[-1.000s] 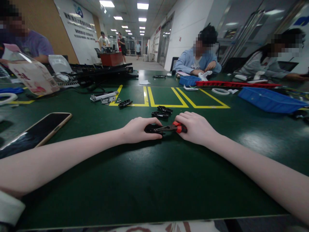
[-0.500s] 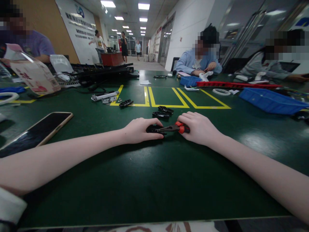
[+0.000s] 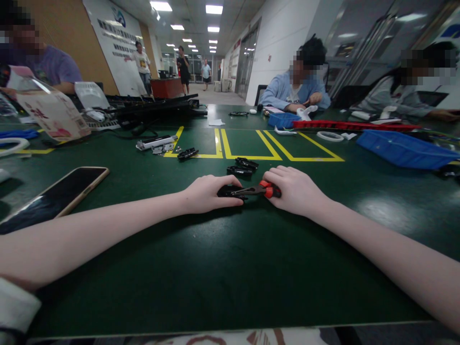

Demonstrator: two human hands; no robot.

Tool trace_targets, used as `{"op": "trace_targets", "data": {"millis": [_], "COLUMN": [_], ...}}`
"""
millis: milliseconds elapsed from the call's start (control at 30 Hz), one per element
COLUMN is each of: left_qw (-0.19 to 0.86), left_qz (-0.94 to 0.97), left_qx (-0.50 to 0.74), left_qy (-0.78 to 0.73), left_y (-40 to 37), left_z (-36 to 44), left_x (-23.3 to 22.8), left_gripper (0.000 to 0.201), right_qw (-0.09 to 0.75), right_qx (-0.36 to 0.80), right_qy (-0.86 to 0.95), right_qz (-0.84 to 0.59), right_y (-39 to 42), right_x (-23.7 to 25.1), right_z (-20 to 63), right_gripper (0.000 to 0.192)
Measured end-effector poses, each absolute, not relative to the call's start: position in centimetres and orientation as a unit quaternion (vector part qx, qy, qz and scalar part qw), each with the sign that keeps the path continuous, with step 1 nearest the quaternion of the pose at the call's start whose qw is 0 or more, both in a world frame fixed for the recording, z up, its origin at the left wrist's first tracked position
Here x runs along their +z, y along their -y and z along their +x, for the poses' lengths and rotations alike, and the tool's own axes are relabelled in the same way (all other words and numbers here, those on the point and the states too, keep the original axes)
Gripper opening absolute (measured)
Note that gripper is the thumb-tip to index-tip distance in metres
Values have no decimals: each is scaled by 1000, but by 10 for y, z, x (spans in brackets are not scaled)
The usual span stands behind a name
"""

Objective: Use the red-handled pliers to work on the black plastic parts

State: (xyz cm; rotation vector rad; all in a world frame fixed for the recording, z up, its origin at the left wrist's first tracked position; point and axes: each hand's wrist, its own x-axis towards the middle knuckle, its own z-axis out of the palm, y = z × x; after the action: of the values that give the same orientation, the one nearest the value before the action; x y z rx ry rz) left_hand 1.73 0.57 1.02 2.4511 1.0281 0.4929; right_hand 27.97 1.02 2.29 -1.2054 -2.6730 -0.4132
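The black part (image 3: pixel 230 191) lies mid-frame under the gripping left hand (image 3: pixel 206 194), pliers (image 3: pixel 257 190) entering sideways from the closed right hand (image 3: pixel 293 191).

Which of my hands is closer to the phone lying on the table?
Left. Your left hand rests just right of the phone; your right hand, gripping the red-handled pliers, sits farther right.

Left hand (image 3: pixel 206 194) pressing a small black part (image 3: pixel 230 191) onto green table (image 3: pixel 223 268), right hand (image 3: pixel 293 191) gripping red-handled pliers (image 3: pixel 260 190) at the part, phone (image 3: pixel 53 197) lying left, blue tray (image 3: pixel 402 149) far right.
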Motion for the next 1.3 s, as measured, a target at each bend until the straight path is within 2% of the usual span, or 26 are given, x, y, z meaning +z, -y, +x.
{"op": "trace_targets", "data": {"millis": [867, 1300], "left_qw": [225, 194], "left_qz": [881, 885], "left_qx": [173, 170], "left_qy": [-378, -387], "left_y": [-5, -3], "left_z": [18, 19], "left_x": [10, 9], "left_gripper": [45, 45], "right_qw": [89, 88], "right_qx": [-139, -154], "right_qy": [901, 904], "right_qz": [-402, -390], "right_y": [-11, -13], "right_x": [22, 22], "right_z": [282, 285], "right_gripper": [10, 11]}}
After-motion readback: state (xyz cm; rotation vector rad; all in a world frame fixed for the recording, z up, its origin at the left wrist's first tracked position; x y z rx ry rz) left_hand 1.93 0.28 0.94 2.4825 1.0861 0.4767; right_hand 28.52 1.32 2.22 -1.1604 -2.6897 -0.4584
